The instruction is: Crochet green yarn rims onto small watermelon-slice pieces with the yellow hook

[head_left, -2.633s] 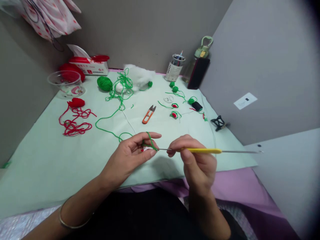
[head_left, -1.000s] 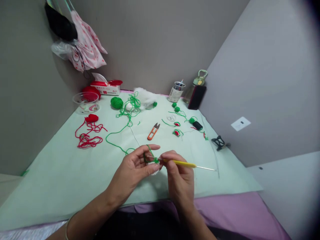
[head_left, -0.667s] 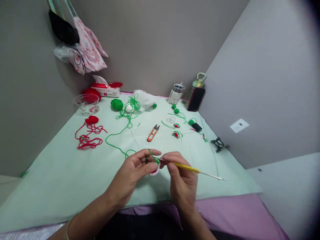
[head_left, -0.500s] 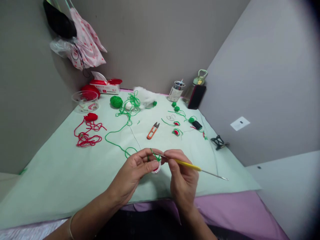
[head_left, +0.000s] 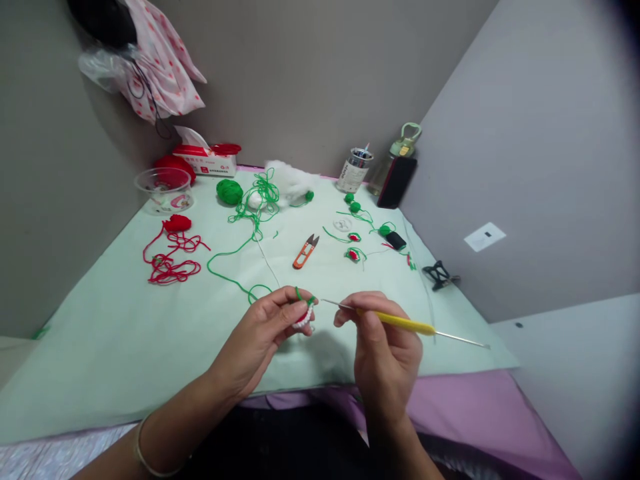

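A pale-green cloth covered the desk [head_left: 165,373]. Above its front edge, the left hand [head_left: 267,321] pinched a round red-and-white crocheted piece [head_left: 305,319], white rim seemingly done, green yarn [head_left: 311,301] just begun, much rim bare. The right hand [head_left: 387,350] gripped a yellow-handled metal hook [head_left: 407,323], long axis near-parallel to that edge, tip leftward, apart.

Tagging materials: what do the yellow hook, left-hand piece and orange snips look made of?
Hook: silvery shine suggests metal ends; uniform yellow handle, probably plastic.
Piece: matte yarn, by its bumpy white edge; fibre unclear.
Snips: dark tapered blades, likely metal; smooth orange body, plastic or painted metal.
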Demonstrator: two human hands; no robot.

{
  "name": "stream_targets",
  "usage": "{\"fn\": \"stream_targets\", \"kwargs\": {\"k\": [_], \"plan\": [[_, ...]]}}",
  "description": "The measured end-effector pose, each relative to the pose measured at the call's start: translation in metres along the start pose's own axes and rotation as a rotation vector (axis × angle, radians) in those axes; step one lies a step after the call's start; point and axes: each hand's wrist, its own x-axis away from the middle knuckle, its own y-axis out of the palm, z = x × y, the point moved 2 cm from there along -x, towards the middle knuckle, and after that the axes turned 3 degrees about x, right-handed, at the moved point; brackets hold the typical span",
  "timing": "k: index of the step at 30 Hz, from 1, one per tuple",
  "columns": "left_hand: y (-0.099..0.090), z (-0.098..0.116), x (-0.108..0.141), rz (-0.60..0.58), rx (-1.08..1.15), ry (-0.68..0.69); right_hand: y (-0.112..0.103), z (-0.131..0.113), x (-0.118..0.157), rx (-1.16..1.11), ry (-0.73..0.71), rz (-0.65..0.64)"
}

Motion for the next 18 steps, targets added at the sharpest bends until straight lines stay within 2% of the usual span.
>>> {"fn": "stream_targets", "kwargs": {"k": [6, 18], "plan": [[0.0000, 0.0009, 0.0012, -0.003, -0.021, -0.006, 0.0032, -0.0008, -0.0011, 0.023, -0.032, -0.061], [0.0011, 0.0014, 0.0021, -0.001, -0.034, -0.010, 0.0020, 0.0020, -0.0015, 0.021, -0.015, -0.062]]}}
